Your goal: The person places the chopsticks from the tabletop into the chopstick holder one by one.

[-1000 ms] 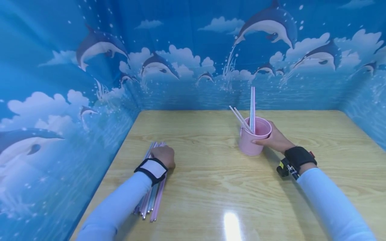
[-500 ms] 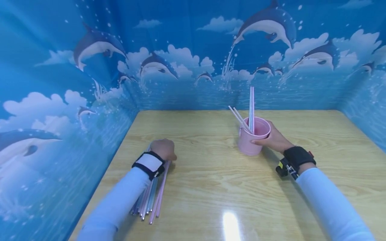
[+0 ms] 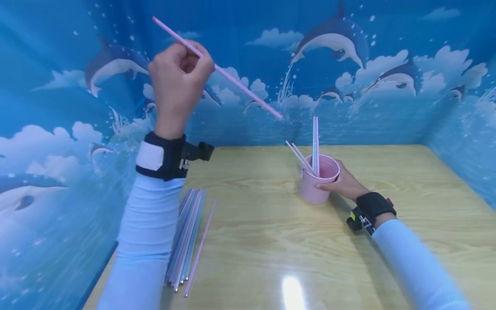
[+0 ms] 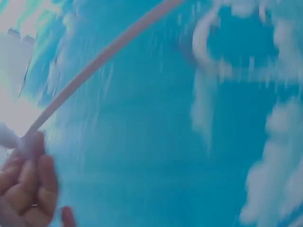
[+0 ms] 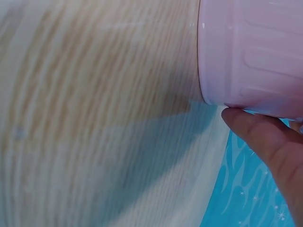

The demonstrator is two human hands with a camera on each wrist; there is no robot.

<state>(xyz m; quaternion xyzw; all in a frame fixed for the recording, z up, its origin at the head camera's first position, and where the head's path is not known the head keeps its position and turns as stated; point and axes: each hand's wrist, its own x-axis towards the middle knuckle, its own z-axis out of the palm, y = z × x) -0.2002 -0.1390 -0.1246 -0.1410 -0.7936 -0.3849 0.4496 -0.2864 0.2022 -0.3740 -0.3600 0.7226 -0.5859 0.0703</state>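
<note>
Pinches a pink stick (image 3: pixel 248 91) between thumb and fingers of the left hand (image 3: pixel 178 75), raised well above the table (image 3: pixel 248 241) and seen against the dolphin cloth (image 3: pixel 248 17). Slants the stick down to the right, with the shorter part up and left of the grip and the lower end touching nothing. Points that end roughly towards the cup (image 3: pixel 311 190), lower and farther right: sloping axis over upright mouth. Hard to tell depth between the two from the head view.

Grasps the cup from its right side with the right hand (image 3: pixel 346 183), the nearer hand to it, thumb across the near wall, other fingers mostly hidden. Upright on the table, mouth up, short of the back edge. Inside, two pale sticks (image 3: pixel 299 157) leaning left and some upright sticks (image 3: pixel 315 142) beside them, with most room in the mouth's right part.

Farther left, beside the left sleeve (image 3: pixel 143 241): a pile of sticks (image 3: pixel 186 241) pointing away from the body, plus a loose stick (image 3: pixel 201 247) just right of it. Broad stretch of wood between pile and cup.
</note>
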